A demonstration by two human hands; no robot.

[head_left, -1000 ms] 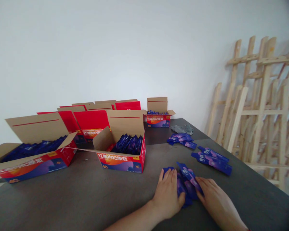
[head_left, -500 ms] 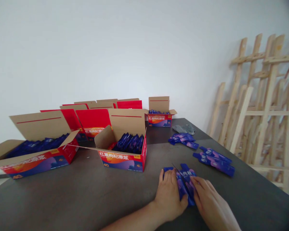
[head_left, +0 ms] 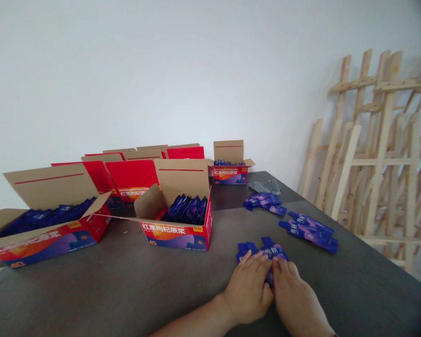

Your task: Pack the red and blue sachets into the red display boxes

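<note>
Several blue and purple sachets [head_left: 275, 250] with white lettering lie on the dark table under both my hands, their spout ends pointing away from me. My left hand [head_left: 249, 288] curves over the left part of this bunch, fingers on top and thumb at the near end. Touching it, my right hand [head_left: 296, 297] has its fingers bent together over the right side of the sachets. Most of the sachets' near part is hidden beneath the hands. An open red carton [head_left: 178, 234], partly filled with upright sachets, stands just to the left beyond them.
Two loose sachets [head_left: 310, 231] lie to the right, with a small pile [head_left: 264, 202] and a grey crumpled cloth [head_left: 265, 187] farther back. More open cartons stand left [head_left: 45, 248] and at the back [head_left: 230, 176]. Wooden easels [head_left: 372, 159] lean against the wall beyond the table's right edge.
My hands have come together over the sachets; the gap between the two halves of the bunch has closed. The right hand has moved left and covers more. The view has shifted slightly.
</note>
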